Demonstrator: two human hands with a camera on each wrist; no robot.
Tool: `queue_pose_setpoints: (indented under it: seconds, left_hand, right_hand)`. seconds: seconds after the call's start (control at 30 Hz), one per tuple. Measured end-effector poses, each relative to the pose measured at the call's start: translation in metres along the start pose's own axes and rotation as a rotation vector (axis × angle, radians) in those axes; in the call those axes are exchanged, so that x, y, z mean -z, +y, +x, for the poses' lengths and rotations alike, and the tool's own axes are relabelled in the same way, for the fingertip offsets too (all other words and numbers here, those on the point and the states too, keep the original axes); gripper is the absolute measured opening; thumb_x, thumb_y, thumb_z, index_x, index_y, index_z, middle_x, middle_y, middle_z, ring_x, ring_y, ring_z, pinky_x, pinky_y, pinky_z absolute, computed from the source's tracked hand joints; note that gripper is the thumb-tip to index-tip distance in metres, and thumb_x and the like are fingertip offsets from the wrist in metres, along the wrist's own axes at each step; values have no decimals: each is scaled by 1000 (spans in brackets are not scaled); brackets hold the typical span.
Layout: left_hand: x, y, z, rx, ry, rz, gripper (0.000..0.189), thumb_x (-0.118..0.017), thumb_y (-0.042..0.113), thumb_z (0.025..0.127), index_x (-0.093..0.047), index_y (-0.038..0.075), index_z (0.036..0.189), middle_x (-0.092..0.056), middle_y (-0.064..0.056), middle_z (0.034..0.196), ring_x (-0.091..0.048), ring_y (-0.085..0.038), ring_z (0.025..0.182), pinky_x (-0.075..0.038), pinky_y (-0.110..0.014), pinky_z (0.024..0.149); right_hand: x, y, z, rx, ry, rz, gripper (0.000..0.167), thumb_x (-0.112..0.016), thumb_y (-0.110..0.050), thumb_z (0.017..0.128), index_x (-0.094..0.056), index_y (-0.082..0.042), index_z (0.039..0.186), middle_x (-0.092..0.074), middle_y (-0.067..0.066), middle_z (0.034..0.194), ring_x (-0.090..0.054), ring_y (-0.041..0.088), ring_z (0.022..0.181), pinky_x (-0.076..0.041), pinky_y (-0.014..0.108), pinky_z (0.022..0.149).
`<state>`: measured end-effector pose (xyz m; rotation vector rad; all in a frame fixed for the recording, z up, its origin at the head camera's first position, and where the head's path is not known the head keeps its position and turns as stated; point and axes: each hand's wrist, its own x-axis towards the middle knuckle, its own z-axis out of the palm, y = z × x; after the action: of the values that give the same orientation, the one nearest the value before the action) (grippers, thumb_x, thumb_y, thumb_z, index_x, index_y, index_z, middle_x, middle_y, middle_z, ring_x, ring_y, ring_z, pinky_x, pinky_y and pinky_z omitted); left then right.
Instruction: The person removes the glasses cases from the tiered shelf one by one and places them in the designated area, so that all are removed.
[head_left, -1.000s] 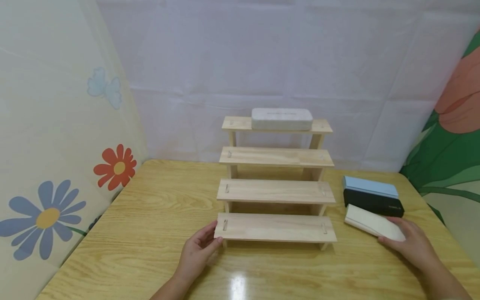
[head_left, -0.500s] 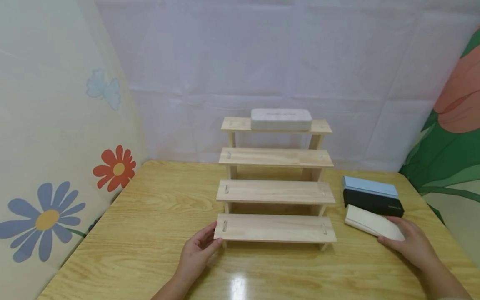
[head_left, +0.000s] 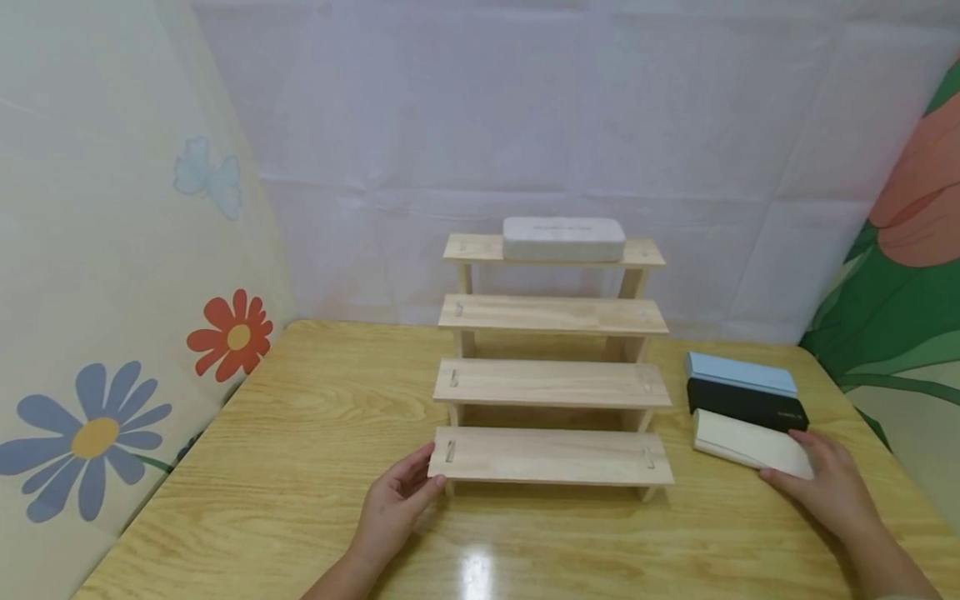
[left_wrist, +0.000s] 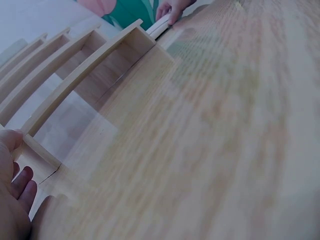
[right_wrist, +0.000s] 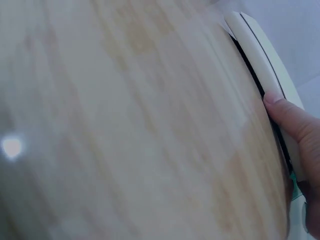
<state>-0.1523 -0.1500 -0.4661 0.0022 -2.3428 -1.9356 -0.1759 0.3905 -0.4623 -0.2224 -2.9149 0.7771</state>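
Note:
A four-step wooden display rack point(head_left: 555, 454) stands on the table. My left hand point(head_left: 399, 500) grips the left end of its lowest step, thumb at the front corner and the other fingers by the side. In the left wrist view, the thumb of the left hand point(left_wrist: 12, 190) meets the step's corner. To the right of the rack lies a cream glasses case point(head_left: 750, 443) with a flap. My right hand point(head_left: 832, 487) holds its right end between thumb and fingers. In the right wrist view, the thumb presses the long side of the cream case point(right_wrist: 257, 60).
Just behind the cream case lie a black case point(head_left: 746, 403) and a light blue case point(head_left: 741, 373), side by side. A white case point(head_left: 563, 239) rests on the rack's top step. A white cloth point(head_left: 525, 108) hangs behind the wooden table point(head_left: 322, 400).
My right hand and the cream case have shifted slightly to the right, and the fingers sit a little further back on its right end. The left hand and rack stay put.

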Motion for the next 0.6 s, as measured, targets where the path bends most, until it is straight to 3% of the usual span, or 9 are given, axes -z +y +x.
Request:
queue_pose_setpoints:
  seconds: [0.3,0.6]
  left_hand:
    - [0,2,0,5,-2,-6,48,-71,4,88,-56,-5,133,-60,-21,134,-61,-25,118,-51,-15,92]
    - [0,4,0,2,-4,-13,48,-70,4,88,-55,-5,133,-60,-22,134,-61,-27,119,-52,-15,91]
  right_hand:
    - [-2,0,-2,-29,75,38,90,-73,-42,86,-30,16,141,-26,44,142,-22,62,131,-23,73,106]
    - [2,-4,-1,-275,4,140,107,-65,-55,88,-11,13,150,-17,41,151,-19,57,138,-22,68,113]
